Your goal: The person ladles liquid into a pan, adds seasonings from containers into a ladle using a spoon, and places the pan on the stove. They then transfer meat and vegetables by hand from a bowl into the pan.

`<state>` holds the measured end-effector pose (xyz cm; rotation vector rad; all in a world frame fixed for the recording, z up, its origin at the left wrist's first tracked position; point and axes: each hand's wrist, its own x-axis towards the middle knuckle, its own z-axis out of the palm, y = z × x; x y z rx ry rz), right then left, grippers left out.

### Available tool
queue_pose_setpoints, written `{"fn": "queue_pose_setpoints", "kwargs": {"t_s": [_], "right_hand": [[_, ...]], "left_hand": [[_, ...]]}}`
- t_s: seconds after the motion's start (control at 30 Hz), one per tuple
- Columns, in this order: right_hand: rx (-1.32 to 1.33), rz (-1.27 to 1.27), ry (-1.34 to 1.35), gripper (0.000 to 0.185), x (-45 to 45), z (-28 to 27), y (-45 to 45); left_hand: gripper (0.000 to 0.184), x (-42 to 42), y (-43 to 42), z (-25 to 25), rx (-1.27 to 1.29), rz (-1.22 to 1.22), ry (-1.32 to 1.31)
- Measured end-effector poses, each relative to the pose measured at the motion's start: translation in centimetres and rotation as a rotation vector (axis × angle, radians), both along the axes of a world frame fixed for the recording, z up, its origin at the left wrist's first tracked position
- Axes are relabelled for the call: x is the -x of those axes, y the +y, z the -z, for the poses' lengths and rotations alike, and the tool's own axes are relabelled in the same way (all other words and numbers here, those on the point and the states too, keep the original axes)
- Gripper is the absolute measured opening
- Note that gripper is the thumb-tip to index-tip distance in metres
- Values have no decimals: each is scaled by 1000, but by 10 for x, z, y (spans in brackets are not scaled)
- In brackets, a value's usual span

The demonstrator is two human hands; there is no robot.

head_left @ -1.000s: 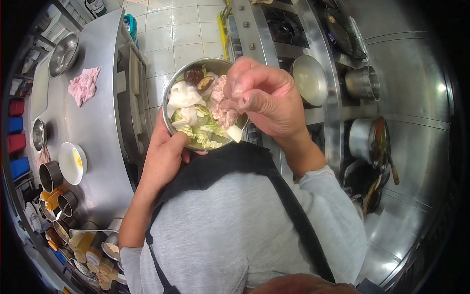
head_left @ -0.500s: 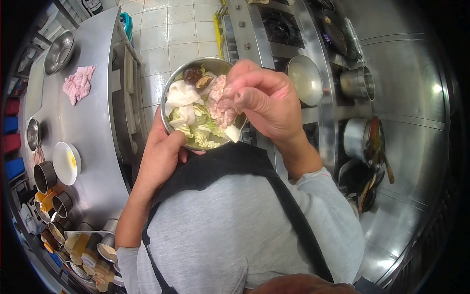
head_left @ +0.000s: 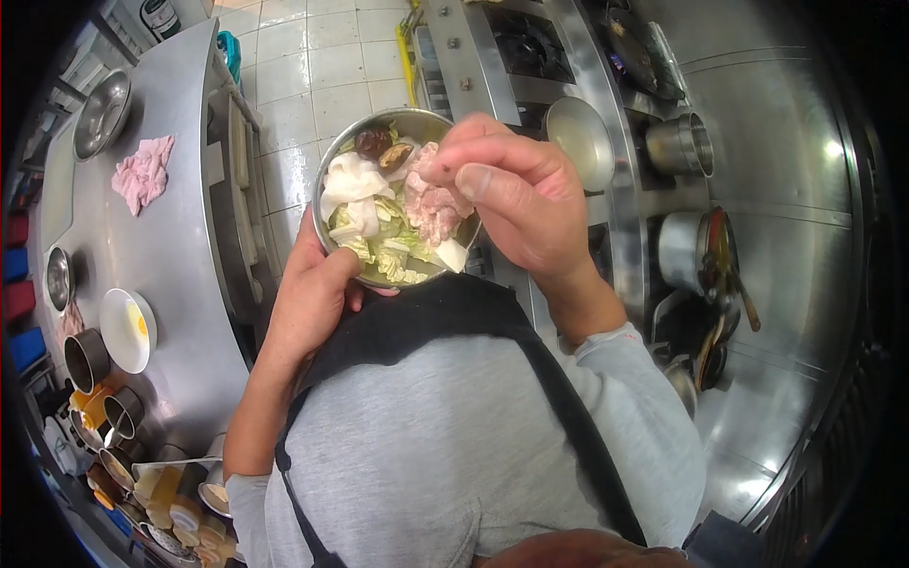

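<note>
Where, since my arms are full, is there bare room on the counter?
Between the far cloth, small bowl and white bowl, the counter is bare; another free patch lies beyond that cloth, between the large bowl and the counter's edge. Crowded: the near end, with pots and containers, and the held bowl, with food and the right hand over it.

Pale-pink meat [head_left: 435, 210], yellow-green cabbage [head_left: 390, 256], dark-brown mushroom [head_left: 373, 143], plain black apron [head_left: 431, 312]
</note>
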<state>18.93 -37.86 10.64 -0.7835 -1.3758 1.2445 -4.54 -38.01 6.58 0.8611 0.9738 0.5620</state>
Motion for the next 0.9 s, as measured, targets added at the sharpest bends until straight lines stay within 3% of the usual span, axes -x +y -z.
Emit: {"fn": "queue_pose_setpoints", "kwargs": {"t_s": [0.17, 0.47, 0.8, 0.87, 0.9], "right_hand": [[284, 74, 57, 34, 23, -19, -6], [361, 135, 66, 41, 53, -30, -5], [362, 188, 113, 36, 78, -39, 0], [376, 247, -150, 42, 81, -41, 3], [373, 293, -127, 40, 80, -35, 5]], "left_hand": [[69, 12, 6, 3, 34, 39, -31], [67, 36, 22, 7, 88, 86, -78], [65, 69, 43, 4, 85, 121, -123], [65, 79, 55, 12, 93, 111, -155], [65, 84, 61, 17, 113, 78, -177]]}}
